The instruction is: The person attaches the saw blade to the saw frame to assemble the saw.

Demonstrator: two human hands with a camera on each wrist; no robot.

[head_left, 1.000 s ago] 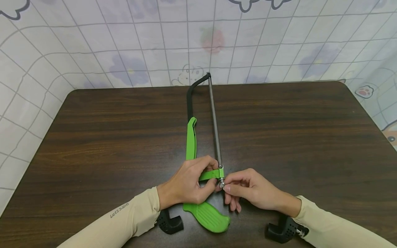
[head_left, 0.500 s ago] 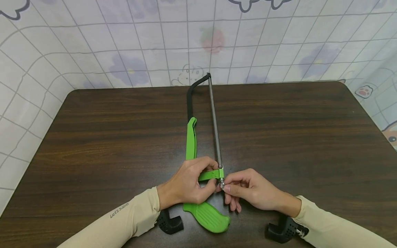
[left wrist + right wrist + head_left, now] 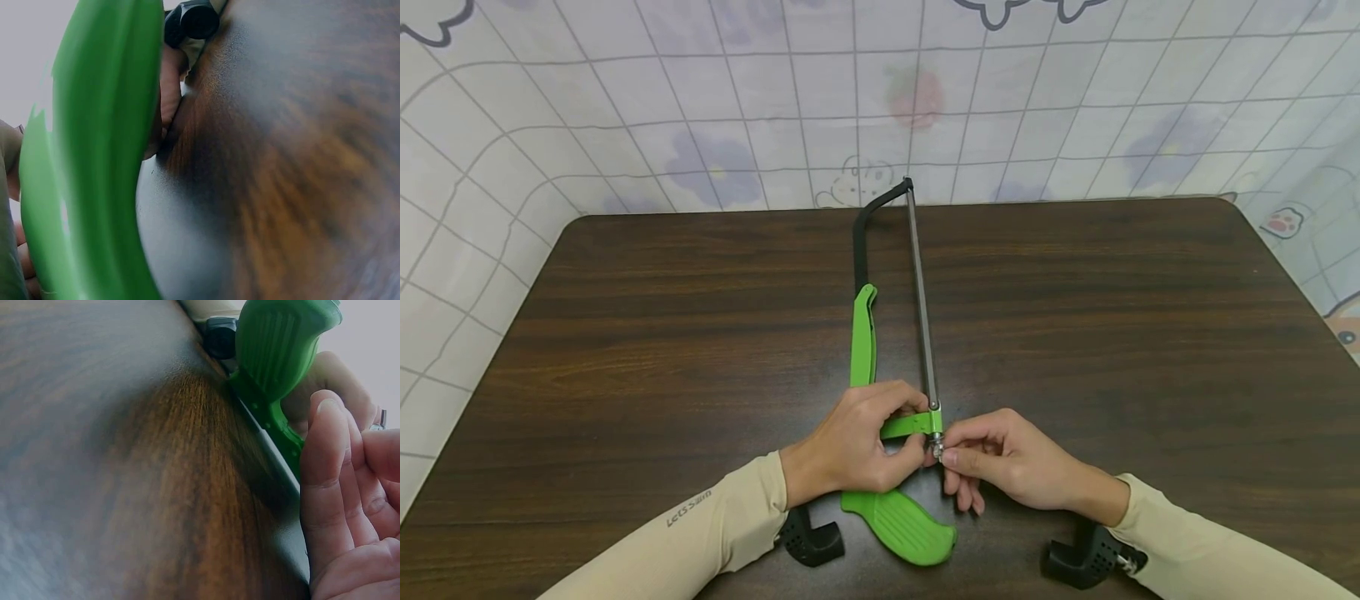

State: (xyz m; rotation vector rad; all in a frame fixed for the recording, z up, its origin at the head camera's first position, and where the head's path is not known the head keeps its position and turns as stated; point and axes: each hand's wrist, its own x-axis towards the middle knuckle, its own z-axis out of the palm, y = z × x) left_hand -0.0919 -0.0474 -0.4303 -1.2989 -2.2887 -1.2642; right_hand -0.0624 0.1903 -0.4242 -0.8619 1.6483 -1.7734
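while the saw (image 3: 863, 346) runs twelve to six at mid-table (image 3: 1112, 317), handle (image 3: 901, 529) nearest six, head view shows the left hand (image 3: 857, 442) half closed, thumb and fingers curled about the green crosspiece (image 3: 904, 425). right hand (image 3: 1018, 462), at three o'clock from it, pinches the metal screw (image 3: 937, 447), other fingers loosely bent. left wrist view: handle large at nine o'clock; left grip cannot be told. right wrist view: handle at one o'clock, right fingers at four.

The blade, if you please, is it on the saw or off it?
On: the blade runs from the black tip of the saw to its green bracket.
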